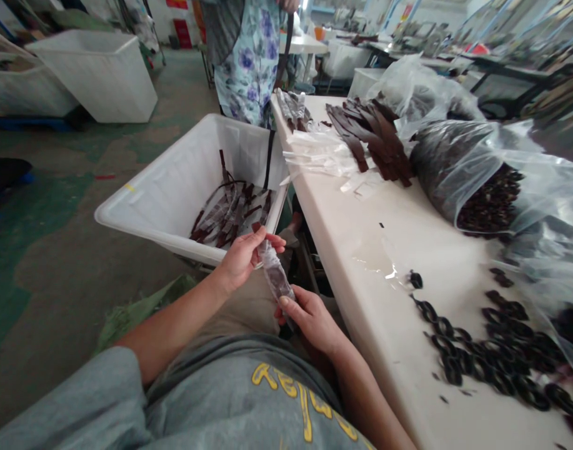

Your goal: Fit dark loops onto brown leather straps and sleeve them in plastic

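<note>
Above my lap I hold a dark brown strap in a clear plastic sleeve [275, 273]. My left hand [243, 257] pinches its upper end, where a bit of brown sticks out past the plastic. Lower down, my right hand [314, 317] is closed around it with the thumb on top. Just beyond my hands stands a white bin [145, 215], with several sleeved brown straps [234, 209] lying in a tangle at its bottom. Bare brown straps [373, 134] are heaped on the white table [342, 250] to my right, beside a stack of clear sleeves [318, 153].
Black ring-shaped coils [483, 356] are scattered over the table's near right. Large clear plastic bags [459, 162], one full of small dark pieces, fill its far side. A person in a flowered apron [249, 59] stands behind the bin. Another white bin [103, 75] stands far left.
</note>
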### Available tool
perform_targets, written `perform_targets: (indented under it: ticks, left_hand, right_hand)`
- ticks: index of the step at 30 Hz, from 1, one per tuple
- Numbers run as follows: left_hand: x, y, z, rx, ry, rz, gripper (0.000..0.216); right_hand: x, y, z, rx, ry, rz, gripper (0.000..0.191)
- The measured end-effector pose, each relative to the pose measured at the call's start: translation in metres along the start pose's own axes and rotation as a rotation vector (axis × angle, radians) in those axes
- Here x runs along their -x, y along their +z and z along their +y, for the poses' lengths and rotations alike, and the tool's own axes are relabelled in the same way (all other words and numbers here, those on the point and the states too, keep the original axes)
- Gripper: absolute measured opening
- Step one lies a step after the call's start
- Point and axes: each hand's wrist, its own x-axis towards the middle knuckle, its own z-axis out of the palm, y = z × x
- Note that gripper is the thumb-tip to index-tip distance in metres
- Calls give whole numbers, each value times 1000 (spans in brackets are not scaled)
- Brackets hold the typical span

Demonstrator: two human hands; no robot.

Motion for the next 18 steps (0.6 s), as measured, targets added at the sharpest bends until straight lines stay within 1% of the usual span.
perform_targets:
  ticks: [4, 8, 10, 12, 15, 18]
  left_hand:
    - [-16, -8, 5, 45, -22, 83, 32]
    - [-30, -16, 23, 74, 67, 211, 36]
    - [-36, -22, 33, 54, 112, 245, 36]
    - [-40, -27, 40, 19, 122, 265, 34]
    - [-43, -30, 41, -7, 93, 284, 31]
    - [-41, -26, 31, 16, 32, 301, 28]
  right_hand:
    - [0, 1, 9, -5, 62, 33, 38]
    - [5, -3, 18, -29, 121, 6, 39]
    - [10, -7, 21, -57, 152, -5, 40]
    - [17, -10, 20, -93, 180, -11, 42]
    - [22, -12, 11, -142, 202, -31, 45]
    - [16, -8, 0, -146, 171, -45, 45]
